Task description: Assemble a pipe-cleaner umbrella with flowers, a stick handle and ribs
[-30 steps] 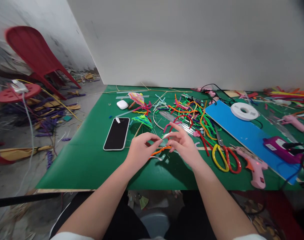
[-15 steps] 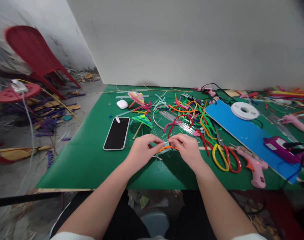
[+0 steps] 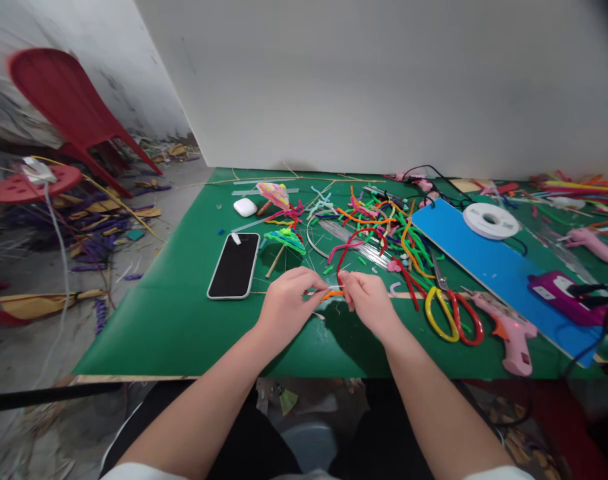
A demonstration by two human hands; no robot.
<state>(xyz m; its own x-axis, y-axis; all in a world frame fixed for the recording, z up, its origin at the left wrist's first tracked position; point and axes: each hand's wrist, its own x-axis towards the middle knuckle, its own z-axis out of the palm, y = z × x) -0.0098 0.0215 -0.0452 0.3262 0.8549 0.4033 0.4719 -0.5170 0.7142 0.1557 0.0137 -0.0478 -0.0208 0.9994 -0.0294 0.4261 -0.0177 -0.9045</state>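
Tangled multicoloured fuzzy pipe cleaners (image 3: 420, 249) and red-and-yellow-handled metal scissors (image 3: 443, 287) lie near the right hand (image 3: 369, 300). This and the left hand (image 3: 290, 300) pinch a thin white strip (image 3: 336, 287) between them, its ends obscured.

- one blue board (image 3: 484, 257)
- one white spool (image 3: 472, 219), across its far end
- one purple power strip (image 3: 564, 293), at its right edge
- one pair of scissors (image 3: 441, 283), left
- two umbrella shapes (image 3: 287, 239), farther left
- one phone (image 3: 234, 270), far left
- two hands (image 3: 287, 303), left of it
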